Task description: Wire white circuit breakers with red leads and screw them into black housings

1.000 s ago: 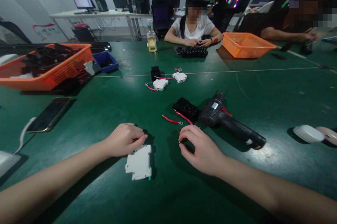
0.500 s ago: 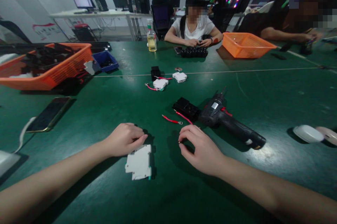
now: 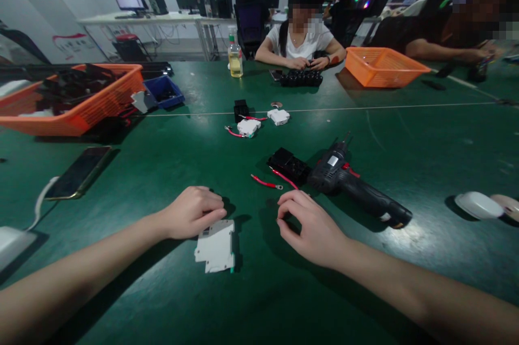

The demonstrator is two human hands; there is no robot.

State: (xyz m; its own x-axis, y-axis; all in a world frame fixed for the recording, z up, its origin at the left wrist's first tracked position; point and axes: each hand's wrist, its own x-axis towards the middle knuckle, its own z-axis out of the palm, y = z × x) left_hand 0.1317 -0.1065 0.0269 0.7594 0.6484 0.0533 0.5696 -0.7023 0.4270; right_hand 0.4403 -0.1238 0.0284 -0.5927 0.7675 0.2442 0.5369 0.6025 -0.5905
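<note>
My left hand [image 3: 194, 211] lies curled on the green table [image 3: 162, 172], its fingertips at the top edge of a flat white breaker module [image 3: 215, 246]. My right hand [image 3: 310, 226] rests to the right of it with thumb and forefinger pinched; what they hold is too small to make out. Just beyond lie a red wire with a ring terminal [image 3: 265, 183], a black block [image 3: 287, 165] and a black electric screwdriver [image 3: 357, 188].
Two white modules with red wires [image 3: 248, 127] and a small black box [image 3: 241, 110] sit mid-table. An orange basket of parts [image 3: 68, 99], a blue bin [image 3: 164, 92] and a phone [image 3: 79, 172] are at the left. Across the table a person works beside another orange basket [image 3: 385, 66]; a bottle [image 3: 234, 59] stands there.
The view has shifted slightly. Both hands stay almost where they were, the right hand's pinch barely changed.
</note>
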